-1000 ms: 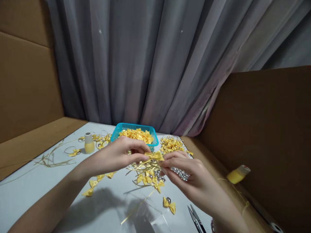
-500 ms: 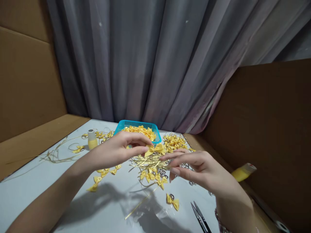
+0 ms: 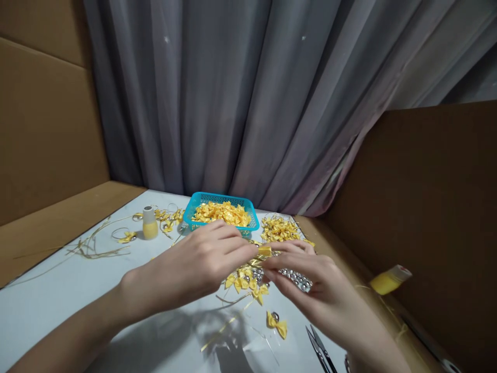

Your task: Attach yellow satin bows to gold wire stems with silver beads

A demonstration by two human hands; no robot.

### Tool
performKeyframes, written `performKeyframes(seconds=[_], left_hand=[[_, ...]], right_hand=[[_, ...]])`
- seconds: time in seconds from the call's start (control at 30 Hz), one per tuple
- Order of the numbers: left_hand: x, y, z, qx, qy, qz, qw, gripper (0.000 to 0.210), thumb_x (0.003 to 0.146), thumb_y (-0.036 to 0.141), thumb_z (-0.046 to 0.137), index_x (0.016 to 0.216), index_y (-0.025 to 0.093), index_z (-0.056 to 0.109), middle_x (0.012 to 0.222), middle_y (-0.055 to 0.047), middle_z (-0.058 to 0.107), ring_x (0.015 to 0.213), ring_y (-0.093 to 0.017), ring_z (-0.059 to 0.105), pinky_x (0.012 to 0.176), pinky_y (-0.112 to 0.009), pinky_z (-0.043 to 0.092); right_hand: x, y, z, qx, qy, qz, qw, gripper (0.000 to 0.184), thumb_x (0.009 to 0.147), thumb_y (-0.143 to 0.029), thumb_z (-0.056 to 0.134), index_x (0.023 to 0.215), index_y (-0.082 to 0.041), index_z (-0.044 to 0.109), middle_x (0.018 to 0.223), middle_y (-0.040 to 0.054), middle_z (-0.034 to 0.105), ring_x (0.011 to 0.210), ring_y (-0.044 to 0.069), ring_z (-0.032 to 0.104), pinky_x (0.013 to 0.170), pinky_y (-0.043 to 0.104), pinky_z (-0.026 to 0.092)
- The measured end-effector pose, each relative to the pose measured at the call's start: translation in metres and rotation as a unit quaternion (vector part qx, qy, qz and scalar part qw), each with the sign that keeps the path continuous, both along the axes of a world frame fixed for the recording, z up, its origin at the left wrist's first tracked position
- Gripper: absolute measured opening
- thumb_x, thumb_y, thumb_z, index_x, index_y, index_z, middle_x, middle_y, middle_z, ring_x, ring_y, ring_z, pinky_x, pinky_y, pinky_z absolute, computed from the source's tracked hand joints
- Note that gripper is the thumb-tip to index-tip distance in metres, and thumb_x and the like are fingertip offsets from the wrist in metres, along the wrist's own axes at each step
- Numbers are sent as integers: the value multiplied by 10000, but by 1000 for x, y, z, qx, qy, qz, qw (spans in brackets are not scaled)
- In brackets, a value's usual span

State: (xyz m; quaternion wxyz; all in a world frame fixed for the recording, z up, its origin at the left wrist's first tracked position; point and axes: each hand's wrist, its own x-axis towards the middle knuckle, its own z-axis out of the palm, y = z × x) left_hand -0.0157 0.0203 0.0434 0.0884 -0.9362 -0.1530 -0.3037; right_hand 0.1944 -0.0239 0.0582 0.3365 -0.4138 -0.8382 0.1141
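Observation:
My left hand [image 3: 209, 256] reaches over the middle of the table, its back toward me, with fingers closed on a yellow ribbon bow [image 3: 264, 252]. Only a part of the bow shows at its fingertips. From the right, my right hand [image 3: 310, 274] meets it there. Its thumb and forefinger come together just below the bow; what lies between them is hidden. Under the hands are gold wire ties [image 3: 254, 263], silver bells or beads [image 3: 297, 280] and several loose yellow bows [image 3: 243, 281]. Nearer me lies another bow [image 3: 277, 326] with a silver ball.
A blue basket [image 3: 256, 220] of yellow bows stands at the back, with a pile of bows [image 3: 279, 228] to its right. Black-handled snips [image 3: 320, 349] lie at front right. A yellow bottle [image 3: 149, 224] stands left. Cardboard walls [image 3: 427, 207] flank the white table [image 3: 46, 311].
My left hand has moved right and turned its back toward me, bringing the bow to my right hand. The right fingers, apart from the bow before, now meet at it.

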Motion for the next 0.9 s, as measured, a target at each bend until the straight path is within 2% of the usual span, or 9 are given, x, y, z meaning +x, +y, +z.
performKeyframes(seconds=[0.1,0.17,0.23,0.3,0.43,0.5,0.73,0.9], left_hand=[[1,-2,2,68,7,-8,998,283,917,26,318,1002,91,580,880,-107,673,837,-208,602,720,-344,452],[1,-3,5,97,-10,-11,995,270,918,28,324,984,85,580,857,-113,674,826,-205,607,724,-340,442],[1,-4,6,93,-36,-17,995,238,917,40,356,972,93,582,843,-106,675,820,-194,610,735,-326,438],[1,-5,7,45,-65,-15,997,171,915,79,422,990,100,575,846,-89,672,823,-182,604,746,-310,439],[1,-3,5,-74,-95,-13,993,143,910,180,506,1024,115,563,898,-69,651,854,-169,580,789,-301,441],[2,-1,3,-104,-89,-20,990,127,920,187,488,997,128,570,889,-58,636,842,-161,569,788,-294,435],[7,5,0,-111,-70,-8,991,229,958,205,394,805,141,552,714,-18,571,654,-130,504,642,-259,401],[11,5,-4,-119,-71,-21,990,215,964,206,383,858,150,561,748,-19,606,673,-127,539,669,-259,416]], right_hand=[[-10,-7,-6,97,-8,9,995,190,831,-64,511,841,-189,654,703,13,661,689,157,609,786,370,476],[-14,-12,-9,144,-16,8,989,196,829,-33,491,827,-171,630,717,25,653,671,149,586,792,367,475],[-14,-15,-12,178,-31,0,984,199,823,-5,484,849,-154,614,764,44,656,729,156,588,847,373,459],[-14,-18,-13,191,-46,-1,981,203,817,9,493,898,-141,602,811,55,657,789,162,593,894,367,439],[-14,-19,-11,191,-42,7,981,183,818,-3,498,861,-151,595,796,46,651,768,160,598,877,352,443],[-15,-18,-11,187,-36,9,982,188,820,-4,489,841,-158,595,786,41,654,740,157,597,855,351,449],[-15,-16,-10,159,2,2,987,197,817,-14,505,842,-180,608,695,8,646,675,148,608,799,359,459],[-12,-17,-9,109,21,-41,993,198,826,-62,527,880,-220,632,746,7,678,720,168,635,773,370,451]])
